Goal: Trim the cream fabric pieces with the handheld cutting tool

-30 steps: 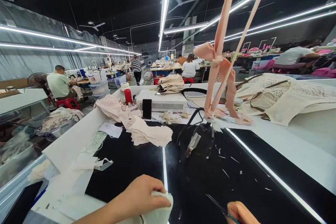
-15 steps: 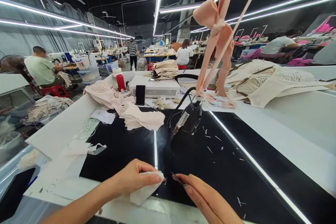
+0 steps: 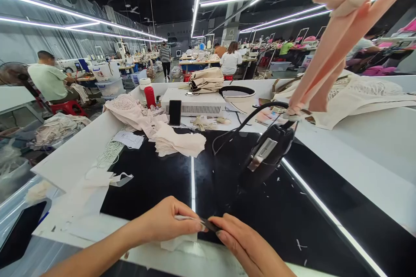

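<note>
My left hand (image 3: 169,221) is closed in a pinch on a small piece of white fabric (image 3: 177,242), which hangs below the fingers over the table's front edge. My right hand (image 3: 240,238) is closed round small dark thread snips (image 3: 211,225), their handles mostly hidden in the fingers. The snips' tip meets the fabric edge at my left fingertips. Beyond my hands, a black corded device with a metal plate (image 3: 264,153) hangs tilted from knotted pink straps (image 3: 334,39), above the black tabletop (image 3: 224,194).
A stack of beige fabric pieces (image 3: 180,140) lies ahead, before a phone (image 3: 174,112) propped against a white box (image 3: 195,104). Lace garments (image 3: 364,91) are heaped at back right. Light cord (image 3: 110,151) and scraps lie left; thread bits dot the right. Seated people work beyond.
The snips have moved left to the fabric edge, and my hands are closer together. The hanging device and its straps have swung to the right.
</note>
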Demonstrator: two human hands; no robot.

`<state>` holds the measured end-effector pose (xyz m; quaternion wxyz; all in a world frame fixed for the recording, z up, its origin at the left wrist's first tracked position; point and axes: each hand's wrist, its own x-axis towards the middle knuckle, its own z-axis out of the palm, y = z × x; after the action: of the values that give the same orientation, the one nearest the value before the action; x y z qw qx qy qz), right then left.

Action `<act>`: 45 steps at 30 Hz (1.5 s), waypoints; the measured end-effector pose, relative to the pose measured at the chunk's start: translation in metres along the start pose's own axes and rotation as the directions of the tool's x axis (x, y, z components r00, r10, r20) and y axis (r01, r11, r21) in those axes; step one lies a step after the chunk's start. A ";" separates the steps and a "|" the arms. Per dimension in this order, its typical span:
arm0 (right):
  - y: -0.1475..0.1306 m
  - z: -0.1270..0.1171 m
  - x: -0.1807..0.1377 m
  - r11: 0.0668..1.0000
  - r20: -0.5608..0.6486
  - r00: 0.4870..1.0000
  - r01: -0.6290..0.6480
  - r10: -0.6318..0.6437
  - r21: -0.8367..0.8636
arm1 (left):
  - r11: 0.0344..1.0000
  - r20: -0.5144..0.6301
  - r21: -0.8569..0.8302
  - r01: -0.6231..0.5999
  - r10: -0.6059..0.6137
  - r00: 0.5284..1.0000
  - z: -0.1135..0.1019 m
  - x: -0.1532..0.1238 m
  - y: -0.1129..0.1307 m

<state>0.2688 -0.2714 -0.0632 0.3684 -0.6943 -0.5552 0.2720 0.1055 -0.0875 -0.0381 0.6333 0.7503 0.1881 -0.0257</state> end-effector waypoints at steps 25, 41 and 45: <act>-0.008 0.005 0.002 0.995 0.000 0.999 0.036 -0.036 -0.093 | 1.000 -0.011 -0.002 -0.021 0.021 1.000 0.008 -0.006 -0.005; -0.004 0.011 -0.004 0.999 -0.038 0.998 0.041 -0.042 -0.033 | 0.998 0.006 0.042 -0.044 0.044 0.999 0.013 -0.008 -0.005; -0.004 0.013 -0.005 0.998 -0.041 0.997 0.058 -0.059 -0.039 | 0.998 0.019 0.046 -0.048 0.047 0.999 0.013 -0.008 -0.006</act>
<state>0.2553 -0.2735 -0.0675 0.3748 -0.6901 -0.5724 0.2359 0.0984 -0.1011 -0.0441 0.6179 0.7686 0.1639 -0.0218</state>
